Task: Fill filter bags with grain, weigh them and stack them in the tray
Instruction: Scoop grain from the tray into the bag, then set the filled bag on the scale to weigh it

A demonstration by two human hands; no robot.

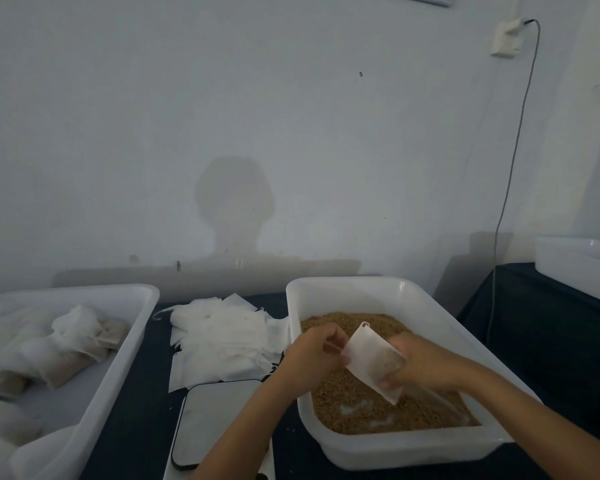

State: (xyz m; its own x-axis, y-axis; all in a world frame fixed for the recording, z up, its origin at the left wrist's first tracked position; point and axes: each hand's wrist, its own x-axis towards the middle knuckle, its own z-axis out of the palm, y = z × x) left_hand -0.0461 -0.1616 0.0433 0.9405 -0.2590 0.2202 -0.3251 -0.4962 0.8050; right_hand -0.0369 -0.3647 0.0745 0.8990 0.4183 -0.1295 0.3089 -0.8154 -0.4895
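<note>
step: filling | filter bag held tilted above grain tub, so spills drop back in | left hand pinches its mouth edge | right hand grips its body | scale left of tub, handy for weighing

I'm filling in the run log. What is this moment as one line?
step: filling | left hand: pinches filter bag | right hand: grips bag | over: grain bin | scale: bare
</note>
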